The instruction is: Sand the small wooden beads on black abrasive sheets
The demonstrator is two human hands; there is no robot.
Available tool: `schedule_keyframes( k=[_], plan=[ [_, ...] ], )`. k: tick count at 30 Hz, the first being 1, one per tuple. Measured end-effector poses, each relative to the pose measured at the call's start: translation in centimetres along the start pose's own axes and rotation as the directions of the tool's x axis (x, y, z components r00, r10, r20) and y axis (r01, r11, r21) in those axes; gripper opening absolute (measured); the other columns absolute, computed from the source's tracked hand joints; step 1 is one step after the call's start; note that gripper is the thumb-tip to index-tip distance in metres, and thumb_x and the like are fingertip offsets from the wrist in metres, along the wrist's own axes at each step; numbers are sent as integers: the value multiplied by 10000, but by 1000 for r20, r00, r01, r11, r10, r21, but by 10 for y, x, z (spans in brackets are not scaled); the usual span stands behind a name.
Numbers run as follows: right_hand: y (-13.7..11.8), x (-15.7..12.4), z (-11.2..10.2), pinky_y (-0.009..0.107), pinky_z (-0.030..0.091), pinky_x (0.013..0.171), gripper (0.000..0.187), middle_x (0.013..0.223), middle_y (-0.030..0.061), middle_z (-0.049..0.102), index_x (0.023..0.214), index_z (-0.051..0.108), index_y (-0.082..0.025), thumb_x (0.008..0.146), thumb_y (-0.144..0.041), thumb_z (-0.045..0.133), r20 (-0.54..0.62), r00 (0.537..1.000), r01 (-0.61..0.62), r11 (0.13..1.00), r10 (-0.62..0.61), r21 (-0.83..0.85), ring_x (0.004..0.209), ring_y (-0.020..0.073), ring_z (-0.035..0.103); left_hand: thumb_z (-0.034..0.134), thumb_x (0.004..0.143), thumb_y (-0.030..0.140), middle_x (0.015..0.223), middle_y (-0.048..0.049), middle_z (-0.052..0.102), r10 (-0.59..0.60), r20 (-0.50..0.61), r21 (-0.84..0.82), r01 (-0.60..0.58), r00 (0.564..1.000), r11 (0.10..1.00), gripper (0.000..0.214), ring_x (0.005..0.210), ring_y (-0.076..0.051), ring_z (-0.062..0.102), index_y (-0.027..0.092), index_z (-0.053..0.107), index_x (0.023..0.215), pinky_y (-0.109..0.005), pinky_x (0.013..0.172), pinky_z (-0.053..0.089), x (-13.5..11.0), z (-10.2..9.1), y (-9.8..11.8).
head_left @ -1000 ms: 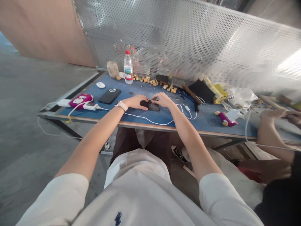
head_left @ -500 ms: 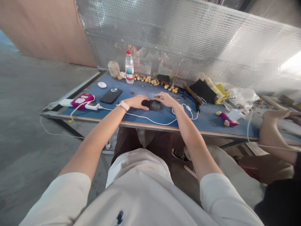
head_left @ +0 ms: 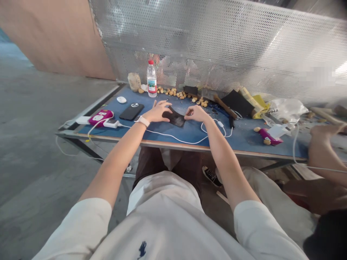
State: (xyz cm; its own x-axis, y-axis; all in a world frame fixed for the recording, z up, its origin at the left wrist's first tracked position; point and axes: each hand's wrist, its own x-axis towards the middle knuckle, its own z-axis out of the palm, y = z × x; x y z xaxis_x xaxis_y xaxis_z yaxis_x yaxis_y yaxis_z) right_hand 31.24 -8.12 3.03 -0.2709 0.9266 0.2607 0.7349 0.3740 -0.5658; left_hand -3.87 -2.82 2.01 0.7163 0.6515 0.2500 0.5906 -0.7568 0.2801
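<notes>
Head view: looking forward and down at a blue-topped workbench [head_left: 238, 140], with both forearms reaching onto it from the near edge.

Left hand [head_left: 158, 112]: drawn back from where it lay over the pad in the earlier frame, now with its fingers fanned out on the bench. Its thumb side meets the left end of the pad; whether it is actually gripping there cannot be told. A white-strapped smartwatch [head_left: 142, 121] sits on the wrist.

Right hand [head_left: 196, 113]: curled, its fingertips closed on the right end of the pad in what looks like a pinch.

Black pad [head_left: 175, 118]: between the hands, near the bench's near edge. It is now more exposed and lies at a slant, rather than flat beneath the palms as before.

Bench items: a white cable [head_left: 173, 137] runs just in front of the hands. A black smartphone [head_left: 131, 111] and a magenta power bank [head_left: 101, 117] lie to the left. A water bottle [head_left: 151, 81] stands by scattered small round wooden beads [head_left: 173, 94] at the far side.

Nearby: a co-worker's hand [head_left: 322, 133] is at the right edge, well apart from the person's own.
</notes>
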Motion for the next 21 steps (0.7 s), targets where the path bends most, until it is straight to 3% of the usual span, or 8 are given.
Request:
schedule_keyframes(
  k=[3,7,9,11,14,17,21],
  plan=[
    [-2,-6,-4,334,556,664,297,817,40,861,819,836,-222,749,-400,1062,57,997,-52,996,48,75,716,204,701,927,1011,188,2014,-162,583,-8,-117,18,11,993,1000,520,1975,-559,341,294,943,1521,-943,1625,134,0,3,0],
    [-10,-12,-6,307,484,543,364,771,38,831,810,842,-223,723,-501,1060,157,988,-35,985,8,171,651,183,655,590,995,14,1729,-149,822,112,-136,-32,-118,984,993,634,1741,-377,708,235,926,1484,-733,1677,268,7,12,7],
    [-14,-12,-5,296,488,536,365,805,51,860,805,851,-221,712,-500,1068,184,983,-11,980,-26,198,655,179,670,540,1075,79,1673,-157,852,133,-120,-83,-144,984,986,599,1658,-361,773,214,890,1542,-669,1621,420,12,19,10],
    [-14,-11,-3,287,492,529,372,871,68,900,833,870,-218,713,-500,1079,197,979,7,975,-52,220,666,181,694,577,1182,258,1733,-196,817,121,-102,-112,-132,987,985,522,1679,-395,756,191,833,1632,-642,1554,515,15,26,11],
    [-11,-7,1,293,506,530,434,953,80,934,1031,960,-202,750,-511,1076,194,978,27,968,-77,248,659,190,712,660,1216,518,1823,-235,757,102,-10,-114,-103,995,988,624,1737,-427,708,177,760,1729,-616,1536,521,17,34,8],
    [-6,-4,4,317,551,607,487,929,71,928,1223,1011,-181,879,-525,1028,148,985,55,974,-89,219,601,173,685,686,1185,579,1823,-230,766,92,80,-105,-84,993,991,676,1705,-430,725,200,758,1740,-603,1504,541,17,37,4],
    [-5,-3,9,355,615,733,422,987,94,958,1237,1029,-163,1003,-510,973,79,993,72,985,-85,154,567,160,684,783,1120,667,1763,-232,805,100,65,-60,-97,993,994,776,1680,-477,706,188,791,1731,-646,1522,479,14,30,7]
  ],
)
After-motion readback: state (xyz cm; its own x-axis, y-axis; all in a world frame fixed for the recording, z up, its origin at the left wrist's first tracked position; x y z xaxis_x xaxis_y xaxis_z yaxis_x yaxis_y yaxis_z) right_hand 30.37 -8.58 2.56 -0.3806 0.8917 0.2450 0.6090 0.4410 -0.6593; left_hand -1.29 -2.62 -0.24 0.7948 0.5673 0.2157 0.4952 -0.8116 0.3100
